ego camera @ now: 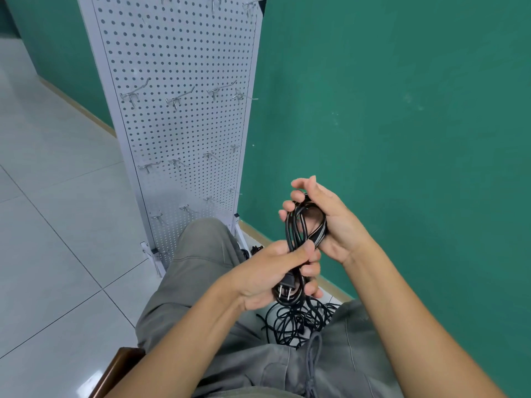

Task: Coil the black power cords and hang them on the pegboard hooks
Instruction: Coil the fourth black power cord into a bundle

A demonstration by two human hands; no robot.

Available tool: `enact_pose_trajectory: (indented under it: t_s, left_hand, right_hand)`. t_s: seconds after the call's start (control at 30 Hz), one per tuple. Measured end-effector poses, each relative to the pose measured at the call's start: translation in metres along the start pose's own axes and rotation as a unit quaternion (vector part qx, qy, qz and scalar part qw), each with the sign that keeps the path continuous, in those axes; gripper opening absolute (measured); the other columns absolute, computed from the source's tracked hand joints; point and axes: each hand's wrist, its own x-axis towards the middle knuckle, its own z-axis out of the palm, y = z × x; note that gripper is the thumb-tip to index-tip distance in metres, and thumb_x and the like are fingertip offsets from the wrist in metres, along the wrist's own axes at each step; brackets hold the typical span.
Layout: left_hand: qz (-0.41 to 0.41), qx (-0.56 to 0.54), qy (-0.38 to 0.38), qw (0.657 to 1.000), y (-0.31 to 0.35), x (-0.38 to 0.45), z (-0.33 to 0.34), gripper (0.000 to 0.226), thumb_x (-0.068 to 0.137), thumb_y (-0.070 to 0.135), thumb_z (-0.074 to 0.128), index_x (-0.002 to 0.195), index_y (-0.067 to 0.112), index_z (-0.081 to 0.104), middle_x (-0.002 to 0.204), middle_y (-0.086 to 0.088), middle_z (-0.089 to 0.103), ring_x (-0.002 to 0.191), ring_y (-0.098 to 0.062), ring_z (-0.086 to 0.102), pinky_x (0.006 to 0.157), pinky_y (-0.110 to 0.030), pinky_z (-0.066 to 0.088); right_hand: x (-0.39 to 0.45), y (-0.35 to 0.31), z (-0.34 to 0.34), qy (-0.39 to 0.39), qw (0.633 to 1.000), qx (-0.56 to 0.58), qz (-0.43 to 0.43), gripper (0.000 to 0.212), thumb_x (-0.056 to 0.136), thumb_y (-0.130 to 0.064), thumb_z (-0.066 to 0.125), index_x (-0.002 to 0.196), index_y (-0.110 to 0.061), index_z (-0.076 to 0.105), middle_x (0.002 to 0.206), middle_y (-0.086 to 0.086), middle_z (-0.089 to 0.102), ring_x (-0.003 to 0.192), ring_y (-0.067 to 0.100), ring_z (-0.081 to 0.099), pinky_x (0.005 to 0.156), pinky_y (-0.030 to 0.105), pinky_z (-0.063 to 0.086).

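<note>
- Floor (57, 225) of pale glossy tiles, green wall (402, 110) behind a white pegboard (184, 124) with bare metal hooks (178, 97)
- Black power cord (306, 225) looped into a long coil, plug at its lower end
- Left hand (275, 271) grips the coil's bottom, right hand (324, 219) holds its top
- Loose cords (296, 320) tangled on the floor between the knees
</note>
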Motion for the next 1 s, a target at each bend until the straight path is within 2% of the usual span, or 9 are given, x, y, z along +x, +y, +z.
enact_pose_trajectory:
  t_s: [0.1, 0.23, 0.37, 0.47, 0.6, 0.73, 0.87, 0.93, 1.0]
  left_hand:
    - [0.040, 0.007, 0.043, 0.998, -0.002, 0.003, 0.004, 0.028, 0.103, 0.037, 0.051, 0.090, 0.011, 0.052, 0.079, -0.004, 0.068, 0.088, -0.024, 0.072, 0.101, -0.044, 0.055]
    - [0.071, -0.045, 0.049, 0.995, -0.001, 0.005, 0.013, 0.037, 0.106, 0.038, 0.044, 0.089, 0.007, 0.053, 0.100, -0.015, 0.075, 0.109, -0.029, 0.071, 0.097, -0.054, 0.057]
    - [0.060, -0.126, 0.041, 0.989, 0.003, 0.001, 0.012, 0.047, 0.100, 0.044, 0.042, 0.120, 0.005, 0.056, 0.098, -0.007, 0.073, 0.093, -0.026, 0.072, 0.090, -0.050, 0.061]
    - [0.028, -0.137, 0.035, 0.990, 0.003, 0.001, 0.009, 0.046, 0.098, 0.055, 0.036, 0.105, 0.011, 0.051, 0.085, -0.001, 0.070, 0.071, -0.018, 0.071, 0.082, -0.039, 0.061]
    - [0.020, -0.139, 0.004, 0.990, 0.009, -0.001, 0.002, 0.045, 0.101, 0.059, 0.034, 0.094, 0.017, 0.048, 0.059, 0.012, 0.036, 0.046, -0.003, 0.042, 0.061, -0.026, 0.053]
    - [0.041, -0.123, 0.042, 0.991, 0.018, -0.002, -0.006, 0.051, 0.102, 0.063, 0.027, 0.092, 0.018, 0.049, 0.061, 0.010, 0.027, 0.045, -0.004, 0.034, 0.053, -0.025, 0.047]
    - [0.099, -0.168, 0.086, 0.977, 0.029, -0.003, -0.024, 0.056, 0.096, 0.068, 0.027, 0.091, 0.017, 0.050, 0.057, 0.010, 0.030, 0.045, -0.006, 0.036, 0.058, -0.026, 0.047]
    - [0.132, -0.200, 0.106, 0.965, 0.035, -0.006, -0.036, 0.056, 0.095, 0.067, 0.028, 0.090, 0.016, 0.050, 0.056, 0.010, 0.033, 0.045, -0.006, 0.037, 0.067, -0.030, 0.052]
    - [0.163, -0.220, 0.134, 0.952, 0.043, -0.010, -0.048, 0.054, 0.094, 0.066, 0.029, 0.088, 0.017, 0.050, 0.055, 0.010, 0.033, 0.044, -0.006, 0.035, 0.079, -0.041, 0.061]
  right_hand:
    - [0.005, -0.003, 0.003, 0.041, 0.998, -0.028, -0.024, 0.033, 0.093, -0.041, 0.057, 0.092, -0.008, 0.060, 0.073, -0.001, 0.045, 0.063, 0.014, 0.051, 0.062, 0.028, 0.054]
    - [0.007, -0.006, 0.005, 0.059, 0.995, -0.063, -0.058, 0.046, 0.088, -0.053, 0.055, 0.087, -0.007, 0.058, 0.071, 0.000, 0.048, 0.063, 0.017, 0.052, 0.059, 0.029, 0.055]
    - [0.007, -0.008, 0.000, 0.049, 0.992, -0.101, -0.058, 0.056, 0.084, -0.063, 0.046, 0.088, -0.008, 0.057, 0.077, 0.002, 0.049, 0.068, 0.020, 0.056, 0.063, 0.029, 0.057]
    - [0.009, -0.007, 0.000, 0.043, 0.992, -0.100, -0.064, 0.054, 0.085, -0.061, 0.044, 0.089, -0.008, 0.057, 0.076, 0.000, 0.050, 0.068, 0.018, 0.058, 0.065, 0.029, 0.058]
    - [0.013, -0.002, 0.000, 0.051, 0.991, -0.109, -0.063, 0.059, 0.086, -0.060, 0.042, 0.102, -0.007, 0.062, 0.080, 0.001, 0.064, 0.075, 0.018, 0.070, 0.074, 0.029, 0.061]
    - [0.011, 0.014, -0.001, 0.033, 0.991, -0.126, -0.009, 0.080, 0.088, -0.067, 0.034, 0.136, -0.006, 0.055, 0.116, 0.013, 0.072, 0.107, 0.028, 0.071, 0.081, 0.033, 0.061]
    - [-0.004, 0.046, -0.005, -0.012, 0.983, -0.165, 0.077, 0.077, 0.090, -0.072, 0.018, 0.113, -0.014, 0.063, 0.090, 0.004, 0.069, 0.076, 0.014, 0.069, 0.064, 0.024, 0.052]
    - [-0.010, 0.065, -0.008, -0.039, 0.971, -0.211, 0.103, 0.081, 0.090, -0.069, 0.007, 0.099, -0.020, 0.071, 0.104, 0.003, 0.076, 0.097, 0.011, 0.072, 0.090, 0.027, 0.053]
    - [-0.013, 0.083, -0.013, -0.056, 0.949, -0.285, 0.125, 0.097, 0.092, -0.071, -0.002, 0.103, -0.016, 0.077, 0.112, 0.012, 0.076, 0.113, 0.024, 0.070, 0.110, 0.039, 0.046]
